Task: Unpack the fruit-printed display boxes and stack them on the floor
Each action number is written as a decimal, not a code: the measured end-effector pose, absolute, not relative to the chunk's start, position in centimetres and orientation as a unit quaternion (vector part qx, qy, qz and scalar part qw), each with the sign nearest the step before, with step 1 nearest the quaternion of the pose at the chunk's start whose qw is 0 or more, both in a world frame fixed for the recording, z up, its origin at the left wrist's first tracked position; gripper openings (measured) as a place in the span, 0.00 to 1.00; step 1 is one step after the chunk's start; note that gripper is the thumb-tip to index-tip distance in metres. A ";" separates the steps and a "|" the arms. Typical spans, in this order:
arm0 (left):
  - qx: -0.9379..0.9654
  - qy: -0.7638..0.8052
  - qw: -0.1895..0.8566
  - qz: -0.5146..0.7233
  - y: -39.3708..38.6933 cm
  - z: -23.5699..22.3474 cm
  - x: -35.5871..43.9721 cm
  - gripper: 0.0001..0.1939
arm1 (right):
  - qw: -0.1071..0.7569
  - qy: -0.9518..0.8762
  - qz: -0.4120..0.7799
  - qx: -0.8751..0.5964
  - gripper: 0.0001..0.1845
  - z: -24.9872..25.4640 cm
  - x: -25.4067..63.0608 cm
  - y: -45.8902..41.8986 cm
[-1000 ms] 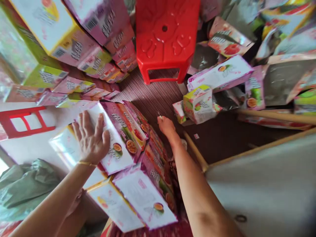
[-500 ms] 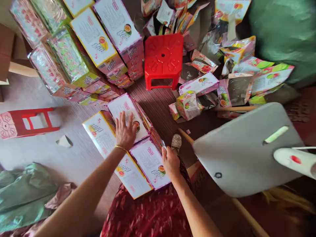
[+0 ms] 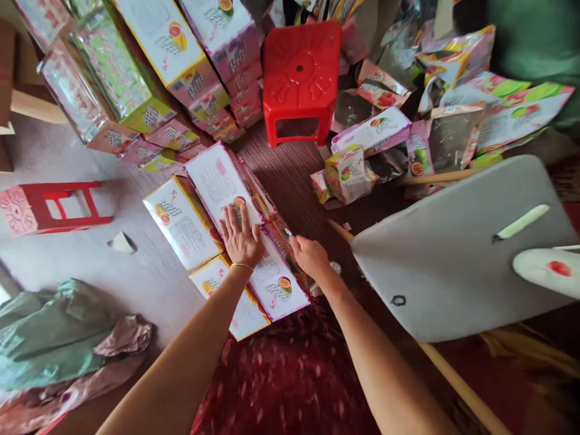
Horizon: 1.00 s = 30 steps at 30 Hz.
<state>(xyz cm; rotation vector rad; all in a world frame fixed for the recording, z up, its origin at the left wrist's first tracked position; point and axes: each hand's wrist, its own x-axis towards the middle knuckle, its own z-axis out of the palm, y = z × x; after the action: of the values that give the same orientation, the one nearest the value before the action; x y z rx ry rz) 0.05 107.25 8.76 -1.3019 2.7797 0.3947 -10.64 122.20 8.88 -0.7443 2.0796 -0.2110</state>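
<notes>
My left hand lies flat with fingers spread on the purple-edged carton, near its seam with a second purple-edged carton. Two yellow-edged cartons sit against them on the left, making a block of cartons in front of my red patterned clothing. At the block's right side, my right hand is closed, with the thumb and fingers pressed together. A small, pale, shiny thing shows at its fingertips beside the carton's side; its kind is too small to tell.
Stacked fruit-print cartons rise at the upper left. A red stool stands ahead, and another red stool lies at left. Torn packaging is heaped at right, near a grey board. Green cloth lies lower left.
My left hand has slid toward me and right along the cartons, onto the seam. My right hand has moved up along the block's side, still closed. The whole view has shifted slightly.
</notes>
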 end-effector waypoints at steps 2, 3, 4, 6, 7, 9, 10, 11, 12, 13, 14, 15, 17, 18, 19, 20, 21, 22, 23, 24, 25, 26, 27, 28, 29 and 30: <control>-0.422 0.899 0.024 0.116 107.5 8.6 0.0 0.33 | 0.466 0.817 -0.090 -0.327 0.26 9.1 -11.4 121.6; -0.423 0.899 0.024 0.110 107.5 8.5 0.0 0.33 | 0.478 0.805 -0.098 -0.336 0.26 9.1 -11.8 121.3; -0.422 0.900 0.023 0.104 107.6 8.4 0.0 0.33 | 0.490 0.793 -0.108 -0.345 0.26 9.2 -12.0 120.9; -0.421 0.902 0.017 0.096 107.6 8.1 0.0 0.33 | 0.506 0.772 -0.121 -0.365 0.26 9.3 -12.4 120.2; -0.423 0.902 0.014 0.092 107.5 8.0 0.0 0.33 | 0.508 0.765 -0.124 -0.376 0.25 9.3 -12.5 120.0; -0.427 0.900 0.012 0.084 107.6 7.8 0.0 0.33 | 0.502 0.759 -0.124 -0.395 0.25 9.4 -12.5 120.0; -0.429 0.900 0.013 0.080 107.6 7.8 0.0 0.33 | 0.498 0.758 -0.122 -0.402 0.25 9.4 -12.4 120.1; -0.432 0.899 0.015 0.076 107.7 7.8 0.0 0.33 | 0.497 0.756 -0.118 -0.409 0.25 9.5 -12.2 120.4; -0.434 0.898 0.017 0.072 107.8 7.7 0.0 0.33 | 0.502 0.750 -0.113 -0.416 0.24 9.6 -11.9 120.7; -0.435 0.897 0.020 0.070 107.9 7.8 -0.1 0.33 | 0.509 0.743 -0.106 -0.421 0.24 9.7 -11.6 121.3; -0.436 0.897 0.022 0.070 108.0 7.8 -0.1 0.33 | 0.517 0.736 -0.099 -0.425 0.24 9.9 -11.2 122.1; -0.437 0.896 0.023 0.070 108.1 7.8 -0.2 0.33 | 0.527 0.729 -0.093 -0.426 0.24 10.1 -10.7 123.2; -0.439 0.895 0.024 0.073 108.2 7.9 -0.3 0.33 | 0.542 0.728 -0.081 -0.413 0.24 10.8 -9.6 126.4; -0.440 0.895 0.024 0.075 108.2 7.9 -0.3 0.33 | 0.546 0.732 -0.072 -0.401 0.24 11.3 -9.0 128.5; -0.440 0.895 0.023 0.075 108.2 7.9 -0.3 0.33 | 0.553 0.736 -0.060 -0.387 0.25 11.7 -8.4 130.8; -0.439 0.895 0.021 0.075 108.2 7.9 -0.3 0.33 | 0.561 0.738 -0.042 -0.374 0.24 12.2 -7.9 133.0; -0.438 0.896 0.019 0.074 108.1 7.9 -0.2 0.33 | 0.579 0.734 -0.019 -0.356 0.24 12.5 -7.6 134.9; -0.436 0.897 0.016 0.071 108.1 7.8 -0.2 0.33 | 0.594 0.733 0.000 -0.331 0.23 12.7 -7.5 136.3; -0.434 0.898 0.010 0.067 108.1 7.8 -0.2 0.33 | 0.599 0.741 0.011 -0.303 0.22 12.6 -7.7 136.9; -0.431 0.900 0.007 0.064 108.0 7.7 -0.1 0.33 | 0.590 0.759 0.013 -0.275 0.23 12.1 -8.2 136.5; -0.428 0.902 0.004 0.060 108.0 7.6 0.0 0.34 | 0.569 0.779 -0.006 -0.265 0.24 11.2 -9.0 135.3; -0.426 0.903 0.003 0.057 108.0 7.6 0.0 0.34 | 0.550 0.791 -0.040 -0.267 0.25 10.1 -10.0 133.2; -0.424 0.904 0.004 0.054 107.9 7.5 0.0 0.34 | 0.540 0.792 -0.071 -0.277 0.27 8.7 -11.1 130.7; -0.423 0.905 0.006 0.051 107.9 7.5 0.1 0.34 | 0.530 0.791 -0.093 -0.293 0.28 7.1 -12.1 127.8; -0.423 0.905 0.008 0.046 107.9 7.5 0.1 0.34 | 0.533 0.777 -0.112 -0.315 0.28 5.6 -13.0 125.1; -0.424 0.904 0.007 0.042 107.9 7.4 0.0 0.34 | 0.552 0.756 -0.117 -0.332 0.27 4.2 -13.5 122.8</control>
<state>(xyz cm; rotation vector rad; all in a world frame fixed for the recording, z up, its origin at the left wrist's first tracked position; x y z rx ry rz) 0.05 107.94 7.45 -1.3270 2.8285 0.1322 -13.51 122.78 4.20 -0.7847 1.7893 -0.2765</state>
